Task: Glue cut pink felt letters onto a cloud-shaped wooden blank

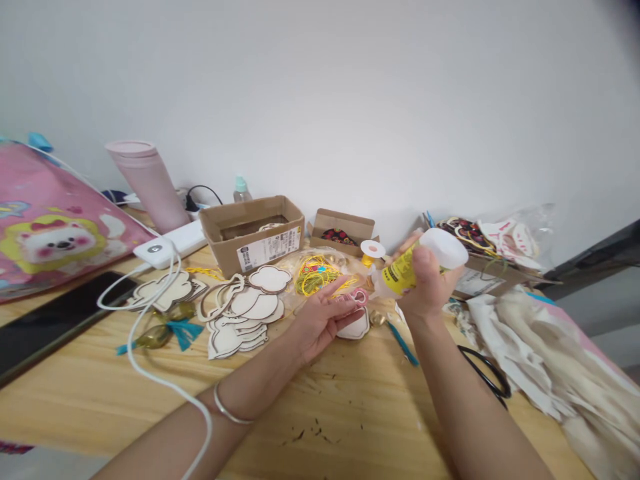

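Note:
My right hand (427, 283) is wrapped round a white glue bottle (400, 272) with a yellow label. The bottle is tilted, its nozzle end pointing down and left. Between the fingers of my left hand (327, 313) is a small pink piece with a white curved shape (359, 297), close to the bottle's lower end. Whether the nozzle touches the piece I cannot tell. Below my left fingers lies a pale wooden plaque (354, 325) with a dark edge. Beside it on the table are a gold bell (378, 318) and a teal pen-like stick (403, 343).
Wooden cut-outs (245, 320) lie in a pile to the left, near a cardboard box (253, 233). Yellow cords (316, 275) and a spool (373, 252) sit behind my hands. A white cable (145, 320) crosses my left forearm. Crumpled cloth (540, 353) lies at right.

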### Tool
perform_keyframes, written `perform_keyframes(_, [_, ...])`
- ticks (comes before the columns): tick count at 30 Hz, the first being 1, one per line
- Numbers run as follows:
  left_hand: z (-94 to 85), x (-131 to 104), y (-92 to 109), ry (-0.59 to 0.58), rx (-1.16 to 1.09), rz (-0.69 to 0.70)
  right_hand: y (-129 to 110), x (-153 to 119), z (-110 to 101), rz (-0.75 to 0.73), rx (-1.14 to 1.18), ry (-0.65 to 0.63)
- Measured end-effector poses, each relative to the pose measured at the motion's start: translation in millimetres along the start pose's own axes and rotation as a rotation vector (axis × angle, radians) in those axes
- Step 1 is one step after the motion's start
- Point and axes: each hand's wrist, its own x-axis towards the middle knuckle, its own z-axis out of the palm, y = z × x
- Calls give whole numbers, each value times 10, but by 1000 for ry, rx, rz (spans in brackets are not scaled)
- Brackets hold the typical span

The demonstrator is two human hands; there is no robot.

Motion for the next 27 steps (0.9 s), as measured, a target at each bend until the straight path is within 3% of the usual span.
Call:
perform_keyframes(5, [-2, 6, 2, -25, 9, -1, 30, -16, -8, 47, -35, -91])
perform_keyframes(11, [19, -15, 19, -32, -1, -14, 62, 28, -63, -21, -42, -10])
perform_keyframes(17, [12, -21, 15, -50, 1, -22, 40, 14, -34, 22, -34, -86])
perform_keyframes(22, [3, -14, 5, -47, 7, -25, 46, 72, -90, -33, 0, -32])
perform_keyframes(27, [12, -20, 12, -50, 10, -29, 31, 84, -88, 6, 37, -144])
